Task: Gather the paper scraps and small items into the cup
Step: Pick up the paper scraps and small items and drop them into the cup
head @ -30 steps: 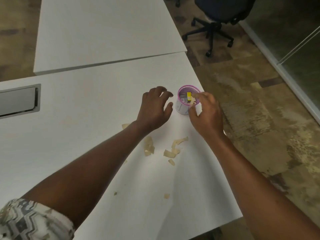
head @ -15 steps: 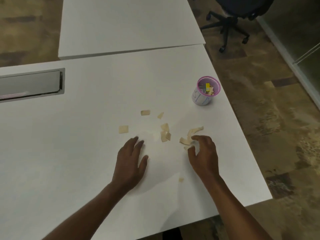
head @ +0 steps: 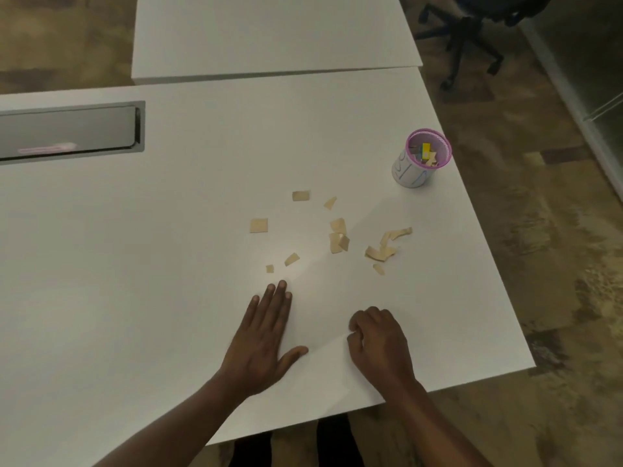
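A white paper cup with a pink rim [head: 418, 163] stands near the table's right edge and holds a yellow piece and paper bits. Several tan paper scraps [head: 338, 234] lie scattered on the white table [head: 168, 264] between the cup and my hands, among them a curled strip [head: 387, 244]. My left hand [head: 266, 338] lies flat, palm down, holding nothing, its fingertips just short of two small scraps [head: 291, 259]. My right hand [head: 379, 342] rests near the front edge with its fingers curled onto the tabletop. Anything under those fingers is hidden.
A grey cable hatch [head: 70, 131] is set into the table at the far left. A second white table [head: 269, 35] adjoins at the back. A black office chair base [head: 472, 38] stands on the patterned floor at the upper right. The cup is close to the table's right edge.
Both hands have pulled back from the cup toward the front edge. My left hand has flattened on the table. My right hand has left the curled strip and now curls over a spot nearer me.
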`<state>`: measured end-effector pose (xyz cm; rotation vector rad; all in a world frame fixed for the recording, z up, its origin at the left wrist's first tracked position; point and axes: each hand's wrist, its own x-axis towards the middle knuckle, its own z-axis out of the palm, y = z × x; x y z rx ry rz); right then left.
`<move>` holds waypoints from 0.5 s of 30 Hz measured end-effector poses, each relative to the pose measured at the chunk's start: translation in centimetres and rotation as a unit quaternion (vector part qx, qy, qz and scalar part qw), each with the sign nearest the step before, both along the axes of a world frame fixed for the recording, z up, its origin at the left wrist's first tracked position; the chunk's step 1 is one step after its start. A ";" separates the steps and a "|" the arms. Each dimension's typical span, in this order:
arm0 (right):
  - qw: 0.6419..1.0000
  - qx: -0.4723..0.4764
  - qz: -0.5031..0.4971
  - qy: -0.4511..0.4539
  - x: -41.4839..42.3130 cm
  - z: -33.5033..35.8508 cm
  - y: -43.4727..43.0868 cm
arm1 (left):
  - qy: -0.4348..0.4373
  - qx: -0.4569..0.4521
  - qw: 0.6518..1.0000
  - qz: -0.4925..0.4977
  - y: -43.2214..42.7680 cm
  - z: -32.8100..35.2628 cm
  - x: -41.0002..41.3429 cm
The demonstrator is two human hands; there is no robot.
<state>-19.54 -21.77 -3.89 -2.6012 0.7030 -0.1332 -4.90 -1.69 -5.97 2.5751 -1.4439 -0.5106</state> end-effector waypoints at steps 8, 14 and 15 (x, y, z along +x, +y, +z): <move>0.999 -0.012 -0.019 -0.045 5.5 0.4 -4.5 | -0.038 -0.005 0.999 0.027 -5.4 0.2 4.8; 0.997 -0.035 -0.033 -0.055 3.4 1.0 -6.2 | -0.027 -0.007 1.000 0.001 -4.0 -0.2 3.5; 0.998 -0.033 -0.014 -0.045 3.0 0.6 -6.1 | -0.025 -0.007 1.000 -0.004 -3.7 -0.4 3.5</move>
